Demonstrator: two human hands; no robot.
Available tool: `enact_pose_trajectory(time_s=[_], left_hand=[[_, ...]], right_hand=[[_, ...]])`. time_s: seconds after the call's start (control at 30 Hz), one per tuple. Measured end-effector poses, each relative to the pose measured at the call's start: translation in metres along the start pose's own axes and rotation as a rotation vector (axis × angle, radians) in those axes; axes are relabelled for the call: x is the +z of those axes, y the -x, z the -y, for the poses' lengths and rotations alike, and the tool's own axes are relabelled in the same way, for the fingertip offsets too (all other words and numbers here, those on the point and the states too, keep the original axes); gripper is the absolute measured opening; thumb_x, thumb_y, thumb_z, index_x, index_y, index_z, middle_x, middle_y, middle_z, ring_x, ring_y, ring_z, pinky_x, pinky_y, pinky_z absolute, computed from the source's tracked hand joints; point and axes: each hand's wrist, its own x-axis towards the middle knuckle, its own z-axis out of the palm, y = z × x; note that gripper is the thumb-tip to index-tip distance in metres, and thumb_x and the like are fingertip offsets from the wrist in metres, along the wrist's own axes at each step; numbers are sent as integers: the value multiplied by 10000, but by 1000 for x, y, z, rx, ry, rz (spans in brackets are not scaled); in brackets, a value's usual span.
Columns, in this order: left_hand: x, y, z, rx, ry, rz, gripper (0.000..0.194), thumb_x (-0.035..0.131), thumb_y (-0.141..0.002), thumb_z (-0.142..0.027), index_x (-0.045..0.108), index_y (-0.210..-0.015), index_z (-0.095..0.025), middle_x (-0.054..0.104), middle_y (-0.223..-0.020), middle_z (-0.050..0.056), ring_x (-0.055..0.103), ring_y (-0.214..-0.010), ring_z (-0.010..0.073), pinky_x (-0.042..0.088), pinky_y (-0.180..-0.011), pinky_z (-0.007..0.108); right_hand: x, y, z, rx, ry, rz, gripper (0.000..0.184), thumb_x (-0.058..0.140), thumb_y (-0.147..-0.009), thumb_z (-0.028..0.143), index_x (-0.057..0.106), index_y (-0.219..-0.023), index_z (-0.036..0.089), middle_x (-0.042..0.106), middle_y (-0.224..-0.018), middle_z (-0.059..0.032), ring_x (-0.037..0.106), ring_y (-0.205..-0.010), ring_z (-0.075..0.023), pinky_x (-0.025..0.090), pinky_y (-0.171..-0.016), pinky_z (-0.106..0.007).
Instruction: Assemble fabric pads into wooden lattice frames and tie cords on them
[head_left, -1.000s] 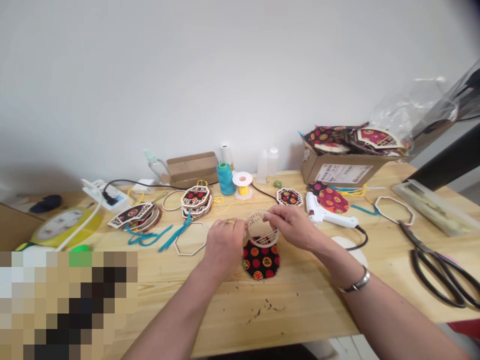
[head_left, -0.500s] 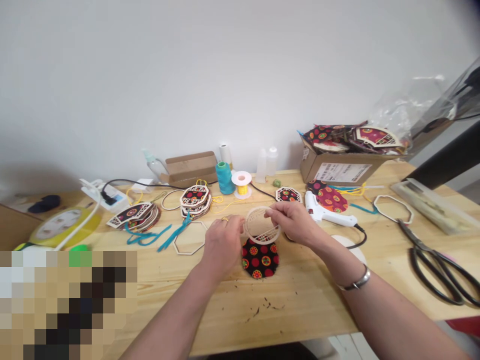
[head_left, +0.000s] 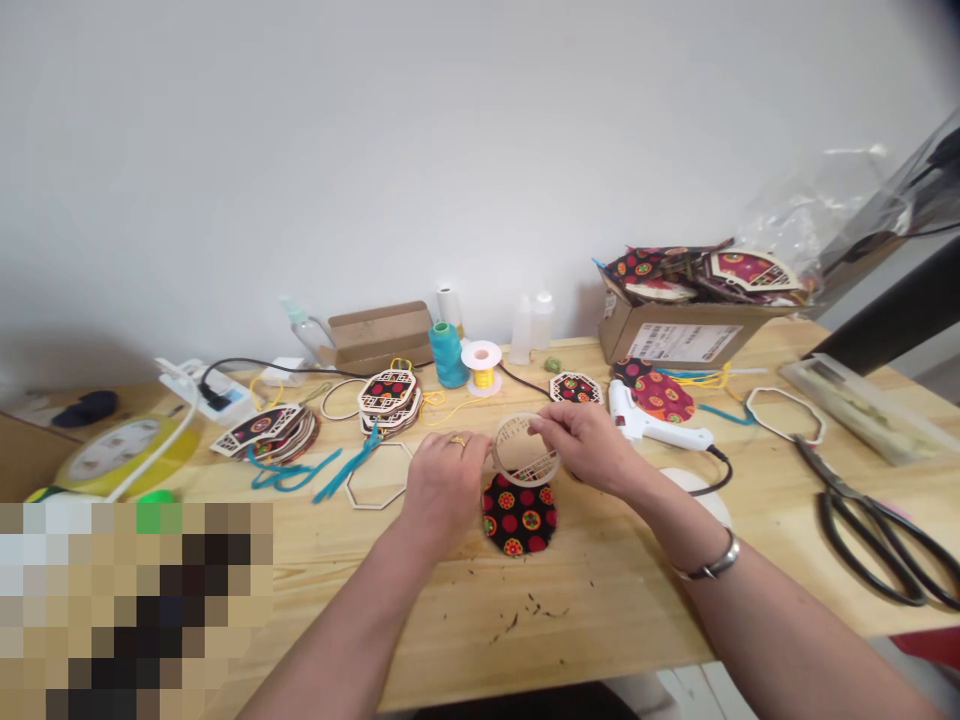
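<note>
Head view: round wooden lattice frame (head_left: 525, 452) pinched between fingers of left hand (head_left: 442, 485) and right hand (head_left: 592, 445), above patterned fabric (head_left: 520, 514).

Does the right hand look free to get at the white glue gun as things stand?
Probably not at once: the right hand holds the round wooden frame together with the left hand. The glue gun lies close beside it, nothing between.

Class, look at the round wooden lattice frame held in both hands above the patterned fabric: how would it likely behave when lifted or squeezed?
The wooden lattice frame looks thin with cut-out openings, so probably light and stiff. Its fine bars could snap under a hard squeeze; the left hand and right hand pinch only its rim. The patterned fabric below lies flat and is likely floppy.
</note>
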Motion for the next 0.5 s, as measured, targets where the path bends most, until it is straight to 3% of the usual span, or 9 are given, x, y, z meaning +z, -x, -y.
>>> enact_pose_trajectory(time_s=[0.17,0.33,0.5], left_hand=[[-6,-2,-3,95,-94,74,195,473,-806,-93,617,-696,-166,621,-611,52,579,-616,215,352,-602,342],[-7,-2,-4,164,-94,95,162,488,-767,-91,593,-666,-162,608,-607,56,572,-612,218,347,-601,349],[-5,-2,-5,46,-84,38,196,477,-792,-133,583,-633,-177,599,-577,52,552,-582,208,326,-587,337]], right_hand=[[0,1,2,-31,92,28,350,455,-869,275,478,-535,171,458,-501,25,385,-506,-93,253,-511,-233],[0,2,5,-21,132,85,327,477,-846,230,429,-528,169,418,-507,35,359,-505,-84,234,-518,-235],[1,2,5,-26,113,89,317,466,-850,219,449,-537,169,445,-513,33,382,-516,-88,244,-526,-239]])
